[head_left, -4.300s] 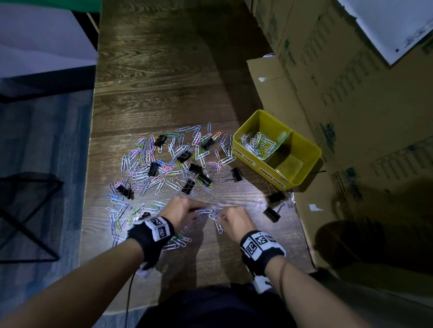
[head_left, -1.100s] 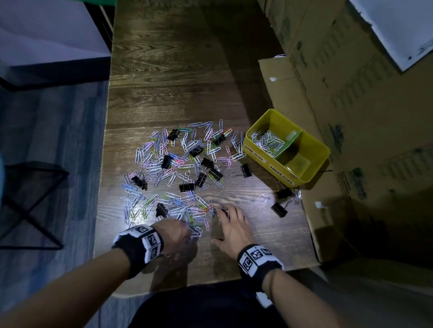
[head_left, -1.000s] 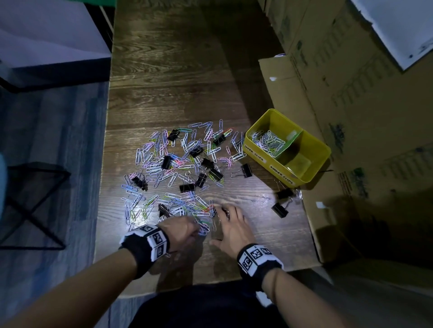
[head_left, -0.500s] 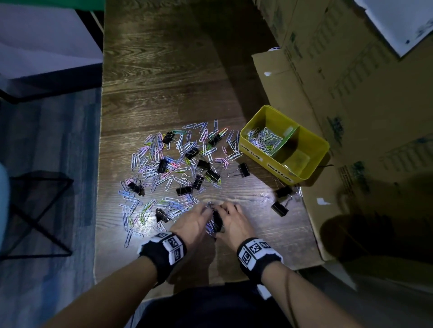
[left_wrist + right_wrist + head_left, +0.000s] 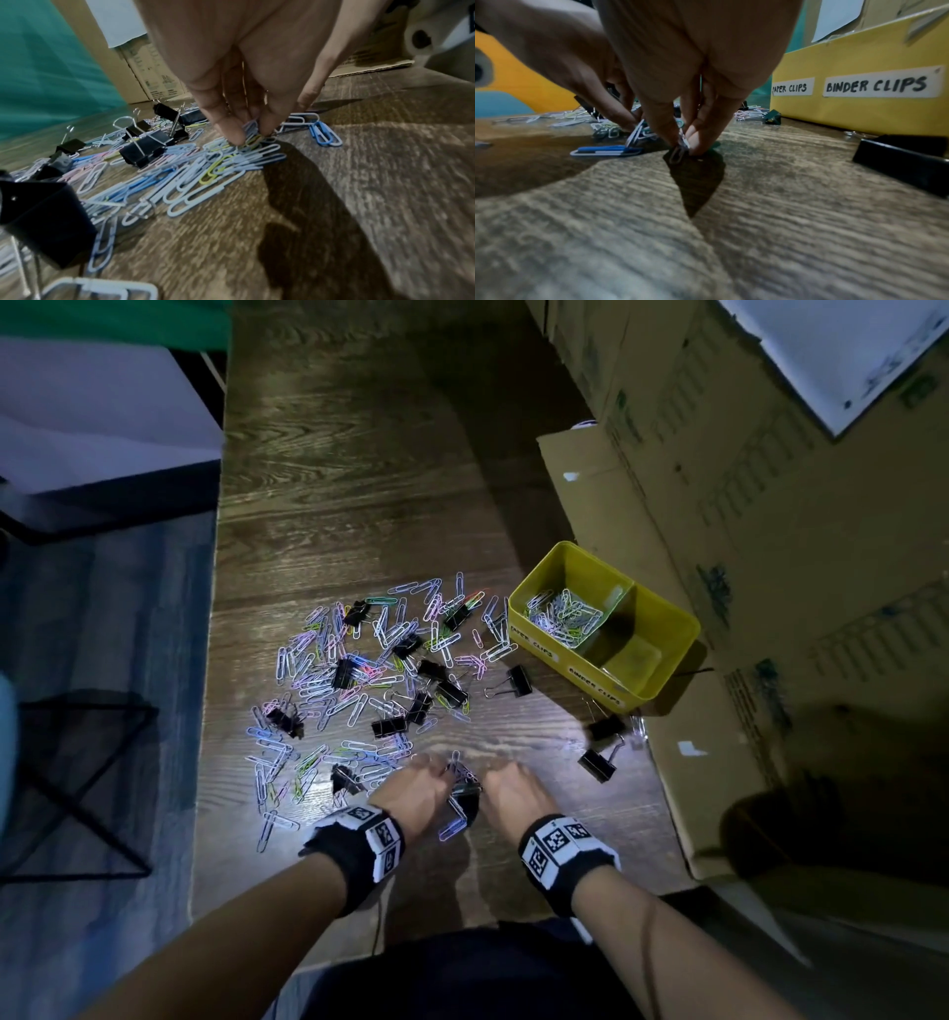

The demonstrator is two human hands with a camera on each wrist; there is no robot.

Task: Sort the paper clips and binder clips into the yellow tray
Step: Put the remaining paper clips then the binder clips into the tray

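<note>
Coloured paper clips [image 5: 334, 680] and black binder clips [image 5: 452, 693] lie scattered over the wooden table [image 5: 359, 480]. The yellow tray [image 5: 667, 629] stands at the right; its far compartment holds several paper clips [image 5: 562, 616]. My left hand [image 5: 416, 793] and right hand [image 5: 511, 793] meet at the near edge of the pile around a small bunch of clips [image 5: 462, 796]. In the left wrist view my left hand [image 5: 253, 130] pinches paper clips [image 5: 253, 126] off the heap. In the right wrist view my right hand [image 5: 682, 142] pinches a paper clip [image 5: 680, 150] against the table.
Cardboard boxes [image 5: 770, 505] stand along the right, one flap [image 5: 683, 762] lying beside the tray. Two binder clips [image 5: 598, 747] lie near the tray's front corner. The tray's labels [image 5: 883, 84] read paper clips and binder clips. The table's left edge drops to a blue floor [image 5: 102, 608].
My left hand has moved right toward the right hand, sweeping paper clips together. Both hands now close in on a small bunch at the pile's near edge.
</note>
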